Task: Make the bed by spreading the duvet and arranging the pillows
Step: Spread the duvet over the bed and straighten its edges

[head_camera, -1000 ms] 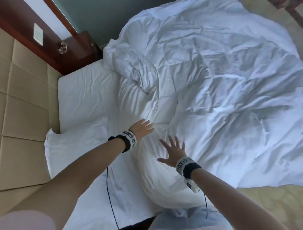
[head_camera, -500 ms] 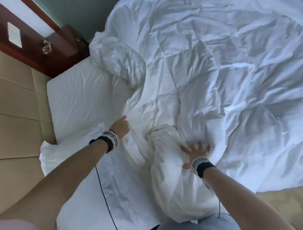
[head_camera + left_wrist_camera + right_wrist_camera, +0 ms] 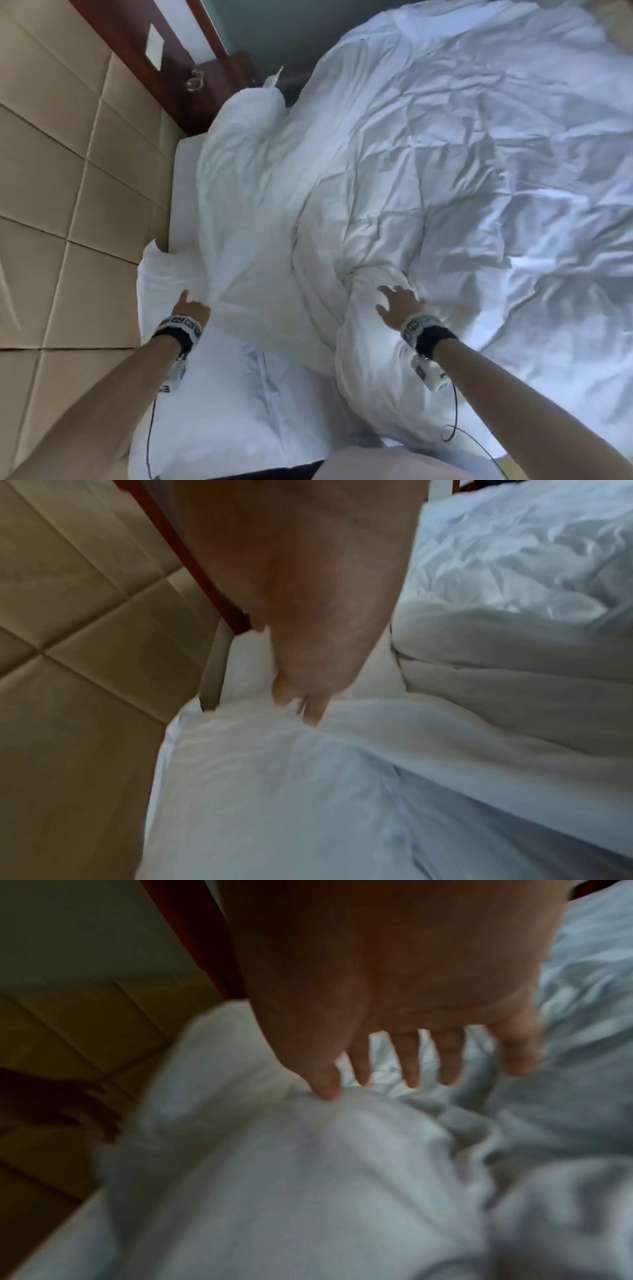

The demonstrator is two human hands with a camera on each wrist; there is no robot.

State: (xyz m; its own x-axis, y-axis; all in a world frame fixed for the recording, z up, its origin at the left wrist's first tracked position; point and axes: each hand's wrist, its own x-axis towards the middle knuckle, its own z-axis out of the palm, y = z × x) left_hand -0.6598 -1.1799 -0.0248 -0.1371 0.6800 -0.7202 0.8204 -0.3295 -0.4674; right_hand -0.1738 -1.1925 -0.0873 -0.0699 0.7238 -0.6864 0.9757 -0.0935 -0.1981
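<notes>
Two hands: left (image 3: 190, 310) pinches one duvet (image 3: 445, 171), right (image 3: 399, 305) spread atop it.

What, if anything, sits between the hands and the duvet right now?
Nothing visible: the right hand lies spread on the bunched duvet, and the left hand touches its edge beside the pillow.

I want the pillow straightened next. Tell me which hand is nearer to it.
Left. The left hand is at the pillow by the headboard, its fingers at the duvet edge lying over it. The right hand rests spread on the bunched duvet, farther away.
</notes>
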